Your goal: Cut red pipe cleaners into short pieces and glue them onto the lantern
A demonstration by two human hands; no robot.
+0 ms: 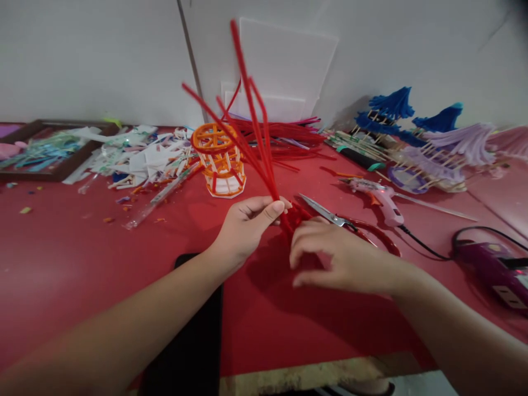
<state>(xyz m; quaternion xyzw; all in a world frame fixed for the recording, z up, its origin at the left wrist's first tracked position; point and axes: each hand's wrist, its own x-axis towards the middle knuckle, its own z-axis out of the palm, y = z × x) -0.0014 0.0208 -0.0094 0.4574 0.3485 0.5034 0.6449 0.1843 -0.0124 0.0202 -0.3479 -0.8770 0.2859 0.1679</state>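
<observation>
My left hand [256, 220] pinches a bunch of red pipe cleaners [264, 146] between thumb and fingers, their long ends fanning upward. Below the pinch, the twisted lower part of the bunch hangs beside my right hand [330, 253]. That hand is loosely curled, thumb apart from the fingers, slightly blurred; I see nothing held in it. Just behind it lie metal scissors [325, 209] with red handles, partly covered by the hand. A small orange and white lantern-like frame [218, 159] stands upright beyond my left hand.
More red pipe cleaners [284, 137] lie by the wall. A pink glue gun [383, 201] and purple power strip [490, 269] sit to the right, below blue and lilac roof-like models [437, 137]. Scraps [148, 159] cover the back left; a black phone-like slab [190, 330] lies in front.
</observation>
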